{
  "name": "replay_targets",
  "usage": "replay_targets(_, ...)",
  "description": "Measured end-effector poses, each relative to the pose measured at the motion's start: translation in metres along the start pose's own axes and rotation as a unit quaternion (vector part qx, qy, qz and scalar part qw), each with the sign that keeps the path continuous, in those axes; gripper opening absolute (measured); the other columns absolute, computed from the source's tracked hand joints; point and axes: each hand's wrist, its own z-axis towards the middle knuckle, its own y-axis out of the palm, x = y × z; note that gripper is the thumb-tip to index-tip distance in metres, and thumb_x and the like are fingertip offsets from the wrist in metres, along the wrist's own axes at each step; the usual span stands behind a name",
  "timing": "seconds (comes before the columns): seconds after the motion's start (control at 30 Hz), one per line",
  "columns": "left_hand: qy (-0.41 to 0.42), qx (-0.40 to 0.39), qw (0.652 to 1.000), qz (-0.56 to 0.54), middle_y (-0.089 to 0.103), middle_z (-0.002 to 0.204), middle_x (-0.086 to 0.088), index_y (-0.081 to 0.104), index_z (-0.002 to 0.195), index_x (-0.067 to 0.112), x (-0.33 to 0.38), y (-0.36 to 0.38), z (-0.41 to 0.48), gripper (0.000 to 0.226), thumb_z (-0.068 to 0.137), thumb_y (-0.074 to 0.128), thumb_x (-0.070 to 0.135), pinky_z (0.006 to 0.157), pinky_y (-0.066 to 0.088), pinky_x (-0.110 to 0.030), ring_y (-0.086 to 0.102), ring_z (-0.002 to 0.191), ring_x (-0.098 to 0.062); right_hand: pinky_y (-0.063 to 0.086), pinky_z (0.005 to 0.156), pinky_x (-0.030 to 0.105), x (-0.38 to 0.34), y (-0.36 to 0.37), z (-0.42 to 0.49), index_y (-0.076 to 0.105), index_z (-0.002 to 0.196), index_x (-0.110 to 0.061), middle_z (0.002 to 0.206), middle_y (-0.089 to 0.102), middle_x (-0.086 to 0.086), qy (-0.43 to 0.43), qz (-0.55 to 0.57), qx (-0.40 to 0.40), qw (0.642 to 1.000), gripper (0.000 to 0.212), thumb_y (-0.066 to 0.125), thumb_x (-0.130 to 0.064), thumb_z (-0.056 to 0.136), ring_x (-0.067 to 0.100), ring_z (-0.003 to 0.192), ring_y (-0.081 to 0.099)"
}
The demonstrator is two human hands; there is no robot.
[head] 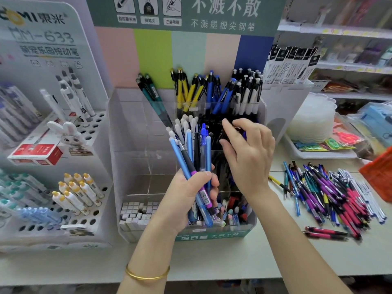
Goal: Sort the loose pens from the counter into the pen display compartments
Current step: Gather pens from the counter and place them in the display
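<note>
My left hand (186, 194) grips a bundle of pens (192, 153), mostly blue with one purple-banded, held upright in front of the clear pen display (146, 145). My right hand (248, 149) reaches into a middle-right compartment full of dark pens (214, 126), with thumb and fingers curled toward them; whether it pinches one I cannot tell. The back row holds teal, yellow, blue and white pens (212, 90). A heap of loose pens (335, 192) lies on the counter at the right.
A white pegboard stand (70, 158) with bunny-topped pens stands at the left. Two pink pens (324, 232) lie apart from the heap. An orange basket (379, 170) and a white tray (322, 153) sit at the right. Shelves run behind.
</note>
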Motion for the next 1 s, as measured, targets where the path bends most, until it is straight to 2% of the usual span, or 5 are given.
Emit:
replay_targets(0.33, 0.046, 0.007, 0.999, 0.01, 0.049, 0.068, -0.012, 0.068, 0.065, 0.027, -0.016, -0.01, 0.012, 0.009, 0.071, 0.063, 0.022, 0.054, 0.045, -0.032, 0.045, 0.054, -0.019, 0.048, 0.085, 0.031, -0.002, -0.01, -0.023, 0.064, 0.103, -0.003, 0.104, 0.053, 0.003, 0.074, 0.168, 0.057, 0.981, 0.016, 0.062, 0.001, 0.088, 0.022, 0.095, 0.053)
replay_targets(0.53, 0.054, 0.007, 0.997, 0.061, 0.047, 0.068, -0.016, 0.067, 0.07, 0.023, -0.02, -0.027, 0.005, 0.011, 0.077, 0.058, 0.019, 0.056, 0.045, -0.034, 0.045, 0.054, -0.02, 0.049, 0.077, 0.025, -0.014, -0.01, -0.054, 0.07, 0.088, -0.001, 0.086, 0.066, 0.007, 0.072, 0.218, -0.121, 0.966, 0.01, 0.06, -0.001, 0.085, 0.017, 0.084, 0.06)
replay_targets(0.77, 0.065, 0.029, 0.997, 0.034, 0.051, 0.065, -0.01, 0.064, 0.078, 0.015, -0.012, -0.049, -0.006, 0.012, 0.079, 0.053, 0.01, 0.048, 0.046, -0.026, 0.046, 0.049, -0.017, 0.048, 0.056, 0.032, -0.036, 0.002, -0.048, 0.073, 0.082, -0.014, 0.071, 0.068, -0.001, -0.069, 0.094, -0.258, 0.959, 0.014, 0.069, -0.021, 0.071, 0.025, 0.067, 0.061)
replay_targets(0.9, 0.062, 0.03, 0.997, 0.021, 0.052, 0.067, -0.009, 0.055, 0.09, 0.006, -0.013, -0.051, -0.01, 0.011, 0.08, 0.053, 0.01, 0.048, 0.046, -0.028, 0.045, 0.05, -0.017, 0.045, 0.074, 0.038, -0.043, 0.007, -0.05, 0.067, 0.1, -0.015, 0.094, 0.065, 0.002, -0.079, 0.023, -0.437, 0.896, 0.016, 0.064, -0.016, 0.085, 0.027, 0.093, 0.057)
replay_targets(1.0, 0.059, 0.016, 0.998, 0.015, 0.051, 0.067, -0.01, 0.06, 0.088, 0.01, -0.013, -0.047, -0.011, 0.01, 0.081, 0.052, 0.01, 0.049, 0.046, -0.029, 0.045, 0.05, -0.018, 0.048, 0.073, 0.035, -0.04, -0.001, -0.045, 0.07, 0.098, -0.012, 0.092, 0.067, 0.003, -0.057, 0.06, -0.384, 0.92, 0.021, 0.058, -0.002, 0.083, 0.027, 0.093, 0.057)
